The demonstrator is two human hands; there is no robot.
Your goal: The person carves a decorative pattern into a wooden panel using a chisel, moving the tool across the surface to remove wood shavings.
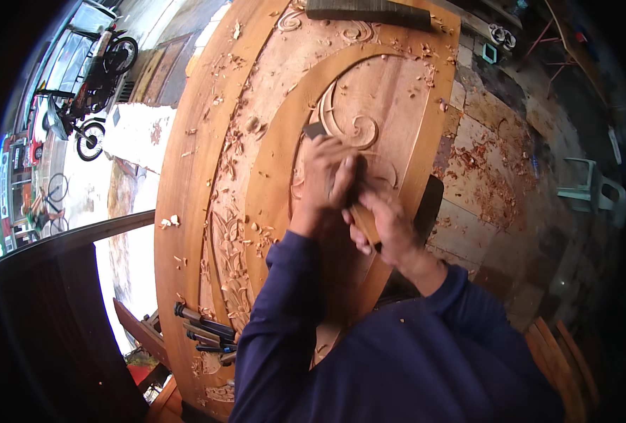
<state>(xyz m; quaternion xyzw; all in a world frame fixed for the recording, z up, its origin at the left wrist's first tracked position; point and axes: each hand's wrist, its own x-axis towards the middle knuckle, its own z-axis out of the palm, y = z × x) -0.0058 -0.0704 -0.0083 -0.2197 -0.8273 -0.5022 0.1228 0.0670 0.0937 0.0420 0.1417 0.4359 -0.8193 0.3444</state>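
The left hand (325, 173) and right hand (392, 224) grasp a tool (366, 223) over the carved panel (269, 166); its handle is too blurred to show lettering.

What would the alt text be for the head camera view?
A person's left hand and right hand, close together, hold a wooden-handled tool over a carved wooden panel strewn with shavings. More tools lie at lower left; a motorcycle stands at upper left and a plastic chair at right.
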